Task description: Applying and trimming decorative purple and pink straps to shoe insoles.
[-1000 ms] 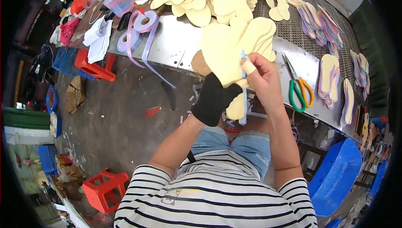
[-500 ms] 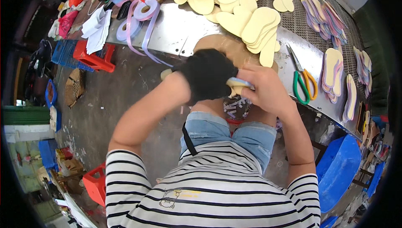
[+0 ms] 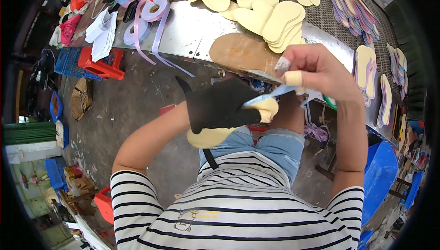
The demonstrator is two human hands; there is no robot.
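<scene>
My left hand [image 3: 220, 103], in a black glove, is closed on a pale yellow insole [image 3: 211, 137]. One end of the insole sticks out under the glove, and a curled part shows past the fingertips. A light blue ribbon [image 3: 263, 97] runs from the insole up to my right hand [image 3: 321, 69], whose fingers are closed on it. Yellow tape wraps the thumb of that hand, and a white wrap is on a finger. Behind the right hand, only a green handle of the scissors [image 3: 330, 102] shows.
A metal-topped table [image 3: 185, 25] spans the far side, with a brown pad [image 3: 243, 52] at its edge. Pale insoles [image 3: 284, 23] are heaped there. Ribbon rolls [image 3: 153, 9] and white papers [image 3: 103, 32] lie at left, insole stacks [image 3: 365, 66] at right. A blue tub [image 3: 380, 172] stands right.
My right hand has moved up and right, drawing the ribbon away from the insole and covering most of the scissors. My left hand has turned and lowered, bringing more of the insole into sight.
</scene>
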